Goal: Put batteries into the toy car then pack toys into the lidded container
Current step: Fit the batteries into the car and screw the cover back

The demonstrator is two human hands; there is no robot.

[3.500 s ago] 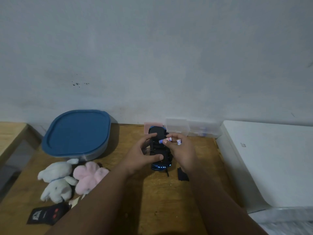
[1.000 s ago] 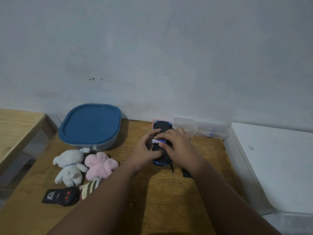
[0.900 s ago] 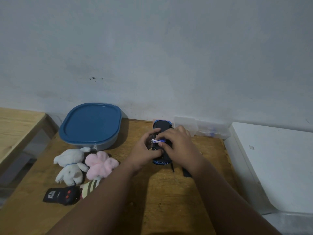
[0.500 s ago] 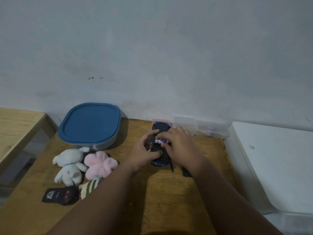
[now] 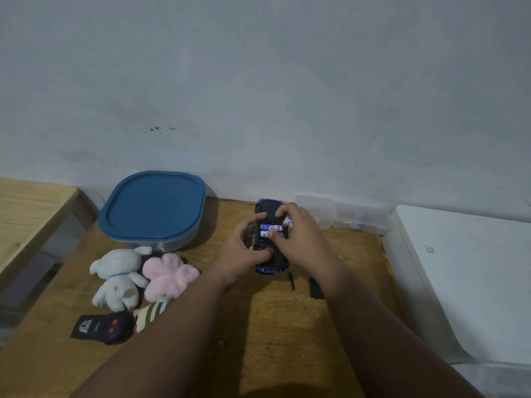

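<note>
The black and blue toy car (image 5: 265, 209) lies upside down on the wooden table (image 5: 273, 320). My left hand (image 5: 242, 252) grips its left side. Two batteries (image 5: 270, 230) lie side by side in the open compartment. My right hand (image 5: 301, 239) pinches a third battery (image 5: 287, 222) and presses a finger on the seated ones. The lidded container (image 5: 153, 209) with a blue lid stands shut at the back left. A white plush (image 5: 119, 275), a pink plush (image 5: 168, 274) and a striped plush (image 5: 150, 311) lie left of my arm.
A black remote (image 5: 102, 328) lies at the front left. A small black cover piece (image 5: 315, 288) and a thin black stick (image 5: 292, 281) lie right of the car. A clear plastic box (image 5: 344, 218) stands by the wall. A white surface (image 5: 465, 277) adjoins on the right.
Over the last second a second battery has come to lie in the compartment beside the first. My right hand has shifted slightly, and a third battery now shows in its fingers. My left hand stays on the car.
</note>
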